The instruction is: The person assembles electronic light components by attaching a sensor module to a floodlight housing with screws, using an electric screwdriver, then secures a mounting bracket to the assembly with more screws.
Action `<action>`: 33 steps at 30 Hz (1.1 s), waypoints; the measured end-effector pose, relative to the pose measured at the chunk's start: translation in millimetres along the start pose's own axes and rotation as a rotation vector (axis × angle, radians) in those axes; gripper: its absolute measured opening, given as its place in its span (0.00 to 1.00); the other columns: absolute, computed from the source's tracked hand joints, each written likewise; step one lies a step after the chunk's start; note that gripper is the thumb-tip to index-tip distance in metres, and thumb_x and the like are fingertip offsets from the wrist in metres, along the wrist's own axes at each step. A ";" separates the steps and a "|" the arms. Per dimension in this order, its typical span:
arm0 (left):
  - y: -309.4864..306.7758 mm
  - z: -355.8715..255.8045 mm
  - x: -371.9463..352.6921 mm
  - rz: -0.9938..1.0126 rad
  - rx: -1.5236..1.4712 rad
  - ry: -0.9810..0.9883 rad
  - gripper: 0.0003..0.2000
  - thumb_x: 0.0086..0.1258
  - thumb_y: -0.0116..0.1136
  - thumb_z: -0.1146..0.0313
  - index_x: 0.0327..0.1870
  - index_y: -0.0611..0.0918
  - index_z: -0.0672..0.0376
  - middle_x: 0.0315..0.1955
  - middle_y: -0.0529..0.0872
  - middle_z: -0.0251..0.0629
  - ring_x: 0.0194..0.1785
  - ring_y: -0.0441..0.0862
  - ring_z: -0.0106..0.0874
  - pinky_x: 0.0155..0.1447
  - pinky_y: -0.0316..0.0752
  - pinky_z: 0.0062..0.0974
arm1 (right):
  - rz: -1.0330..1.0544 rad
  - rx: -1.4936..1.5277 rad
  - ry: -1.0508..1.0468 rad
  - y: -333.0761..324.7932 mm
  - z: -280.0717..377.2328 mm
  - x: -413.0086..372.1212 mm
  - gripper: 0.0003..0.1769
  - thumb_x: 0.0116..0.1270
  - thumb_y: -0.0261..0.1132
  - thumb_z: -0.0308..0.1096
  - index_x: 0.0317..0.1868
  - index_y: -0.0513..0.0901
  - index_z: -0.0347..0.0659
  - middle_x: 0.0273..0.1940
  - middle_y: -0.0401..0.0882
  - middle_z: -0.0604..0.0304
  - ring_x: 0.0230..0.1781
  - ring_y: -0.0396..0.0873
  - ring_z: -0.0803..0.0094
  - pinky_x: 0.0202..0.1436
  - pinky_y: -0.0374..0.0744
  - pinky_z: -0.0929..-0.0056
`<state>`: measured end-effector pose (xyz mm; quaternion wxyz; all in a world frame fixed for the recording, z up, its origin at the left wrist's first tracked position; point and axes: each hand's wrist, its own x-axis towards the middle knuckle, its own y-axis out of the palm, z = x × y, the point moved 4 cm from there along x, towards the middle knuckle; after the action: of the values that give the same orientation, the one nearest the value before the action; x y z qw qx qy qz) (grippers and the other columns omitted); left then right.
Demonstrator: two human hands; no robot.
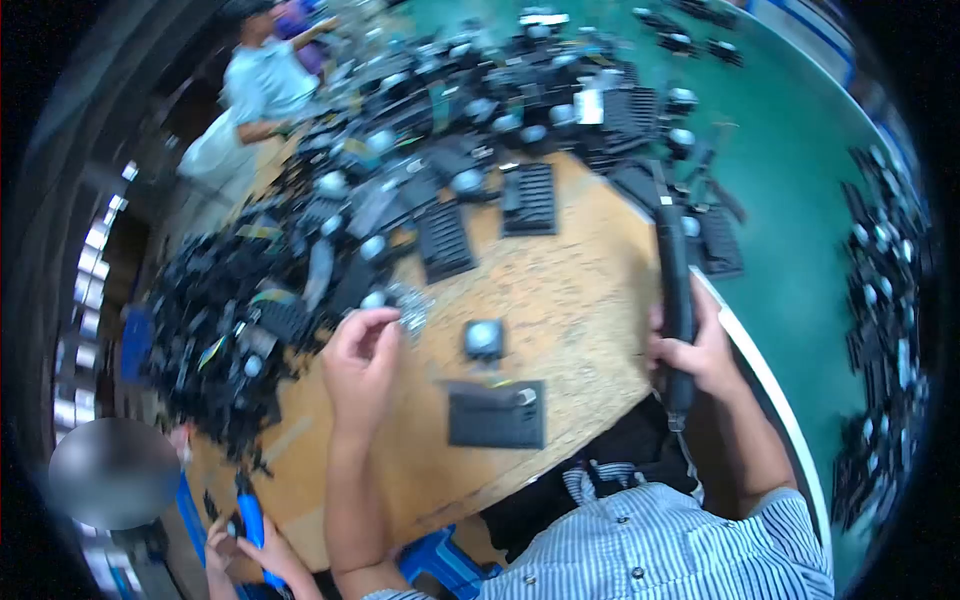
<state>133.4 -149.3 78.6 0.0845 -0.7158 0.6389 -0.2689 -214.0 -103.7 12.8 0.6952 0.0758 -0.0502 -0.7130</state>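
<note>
My right hand is wrapped round a long black electric screwdriver, held upright at the right edge of the wooden table. My left hand hovers over the left of the table, beside a small heap of shiny screws; thumb and fingertips are pinched together, and whatever they hold is too small to make out. Between my hands sits a small black part with a round pale lens. Just below it lies a flat black ribbed housing, with a thin yellowish strip at its top edge.
Black parts pile along the left and far side. Two ribbed housings lie beyond the lens part. A green conveyor runs at the right. A co-worker sits at the far left; another person's hands hold a blue tool at lower left.
</note>
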 end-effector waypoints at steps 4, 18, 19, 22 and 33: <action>26.2 -49.8 11.4 0.101 0.077 -0.054 0.05 0.65 0.56 0.78 0.39 0.81 0.65 0.34 0.81 0.30 0.35 0.75 0.18 0.39 0.71 0.16 | -0.033 -0.230 -0.348 -14.7 -11.4 -13.5 0.50 0.47 0.67 0.26 0.71 0.50 0.37 0.40 0.74 0.59 0.34 0.76 0.75 0.42 0.77 0.73; 202.1 -176.3 -159.9 1.028 -0.622 -0.276 0.35 0.68 0.52 0.47 0.66 0.61 0.67 0.61 0.69 0.48 0.64 0.66 0.41 0.67 0.61 0.39 | 0.357 -0.353 -0.441 -24.6 71.9 -169.7 0.53 0.54 0.64 0.27 0.73 0.38 0.36 0.41 0.74 0.40 0.45 0.75 0.53 0.48 0.75 0.64; 216.0 -171.2 -167.4 1.107 -0.678 -0.440 0.36 0.68 0.52 0.46 0.65 0.62 0.67 0.61 0.68 0.48 0.63 0.67 0.40 0.67 0.61 0.38 | 0.319 -0.474 -0.451 -33.1 74.5 -178.2 0.52 0.54 0.66 0.30 0.72 0.41 0.37 0.41 0.74 0.41 0.43 0.77 0.53 0.47 0.75 0.63; 231.9 -154.0 -178.9 1.117 -0.863 -0.366 0.22 0.71 0.49 0.51 0.56 0.71 0.58 0.61 0.70 0.51 0.66 0.65 0.46 0.69 0.57 0.47 | 0.209 -0.691 -0.386 -76.7 95.7 -207.6 0.42 0.53 0.71 0.40 0.67 0.62 0.40 0.40 0.77 0.45 0.38 0.78 0.50 0.48 0.75 0.60; 200.9 -92.5 -149.5 0.835 -0.943 -0.657 0.13 0.70 0.50 0.59 0.45 0.77 0.59 0.48 0.80 0.46 0.57 0.74 0.42 0.62 0.68 0.44 | -1.383 -0.987 -0.008 -345.0 84.2 -378.7 0.56 0.45 0.76 0.52 0.68 0.57 0.29 0.59 0.69 0.38 0.59 0.72 0.55 0.60 0.72 0.64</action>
<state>-92.7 -19.2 21.6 0.0503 -0.4155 0.8496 0.3209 -560.1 281.6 49.1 0.0561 -0.2251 0.3216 -0.9180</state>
